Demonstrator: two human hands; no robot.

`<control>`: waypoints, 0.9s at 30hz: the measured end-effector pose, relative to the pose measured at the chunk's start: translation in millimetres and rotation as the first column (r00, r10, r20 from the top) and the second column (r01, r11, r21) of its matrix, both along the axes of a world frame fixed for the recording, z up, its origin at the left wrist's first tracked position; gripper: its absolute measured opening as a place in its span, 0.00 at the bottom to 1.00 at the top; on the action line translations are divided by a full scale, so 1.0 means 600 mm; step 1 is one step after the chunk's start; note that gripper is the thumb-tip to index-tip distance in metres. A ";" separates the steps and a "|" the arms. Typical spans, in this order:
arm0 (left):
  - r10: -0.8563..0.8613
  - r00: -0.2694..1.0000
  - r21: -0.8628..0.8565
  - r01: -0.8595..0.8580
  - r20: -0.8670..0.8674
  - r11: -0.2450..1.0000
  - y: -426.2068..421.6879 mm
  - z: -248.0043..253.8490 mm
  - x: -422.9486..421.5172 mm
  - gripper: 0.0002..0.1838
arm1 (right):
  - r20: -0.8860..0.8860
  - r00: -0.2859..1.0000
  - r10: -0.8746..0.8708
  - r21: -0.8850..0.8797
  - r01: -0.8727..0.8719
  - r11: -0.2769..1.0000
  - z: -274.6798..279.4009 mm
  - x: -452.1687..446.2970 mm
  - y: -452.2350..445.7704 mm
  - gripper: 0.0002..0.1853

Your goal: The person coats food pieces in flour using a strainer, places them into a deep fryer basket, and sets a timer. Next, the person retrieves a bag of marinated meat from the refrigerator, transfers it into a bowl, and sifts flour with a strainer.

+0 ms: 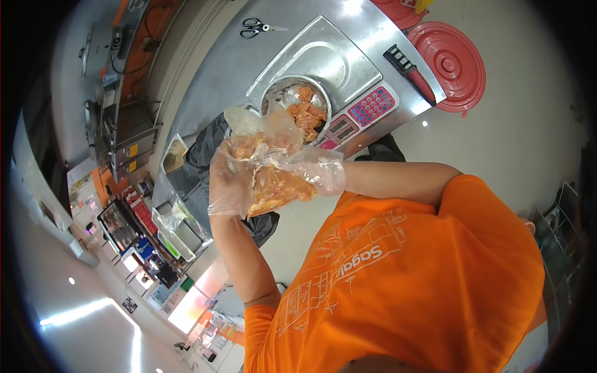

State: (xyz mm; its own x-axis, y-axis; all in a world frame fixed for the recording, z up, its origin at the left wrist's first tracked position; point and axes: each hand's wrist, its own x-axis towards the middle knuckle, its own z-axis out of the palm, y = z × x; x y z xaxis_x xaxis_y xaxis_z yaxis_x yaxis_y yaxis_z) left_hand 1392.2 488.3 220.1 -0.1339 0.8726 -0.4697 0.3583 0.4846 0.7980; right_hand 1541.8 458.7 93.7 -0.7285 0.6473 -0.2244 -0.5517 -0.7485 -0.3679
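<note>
My left hand [230, 177], in a clear plastic glove, grips one side of a transparent plastic bag [280, 188] full of orange, marinated-looking meat. On the other side my right hand [324, 171], gloved the same way, is closed on the bag too. The bag's loose upper plastic flares over the near rim of a round metal bowl [326, 99]. Pieces of the same meat [308, 118] lie in the bowl. The bowl overlaps the metal plate [318, 59] of a pink scale [373, 105]. Most of my fingers are covered by crumpled plastic.
On the steel table [217, 81] lie scissors [258, 28] and a red-handled knife sharpener [410, 74]. A round red lid [448, 65] is beyond the table's right edge. Black plastic [202, 149] and a metal tray [177, 239] are at left.
</note>
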 end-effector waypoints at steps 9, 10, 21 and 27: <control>0.011 0.992 -0.041 -0.016 -0.129 0.999 -0.013 0.001 -0.005 0.17 | -0.032 0.989 -0.143 -0.286 0.128 0.950 0.005 -0.017 -0.002 0.20; -0.005 0.986 -0.066 -0.006 -0.167 0.998 -0.011 0.006 -0.003 0.16 | -0.043 0.986 -0.163 -0.272 0.146 0.951 0.004 -0.018 -0.002 0.20; -0.011 0.977 -0.050 0.000 -0.214 0.999 -0.017 0.012 -0.033 0.15 | 0.360 0.921 -0.148 -0.159 0.217 0.963 0.005 -0.065 -0.032 0.15; 0.073 0.983 0.007 -0.073 -0.169 0.997 -0.020 0.012 -0.028 0.14 | 0.324 0.922 -0.212 0.006 0.223 0.975 -0.019 -0.071 -0.041 0.12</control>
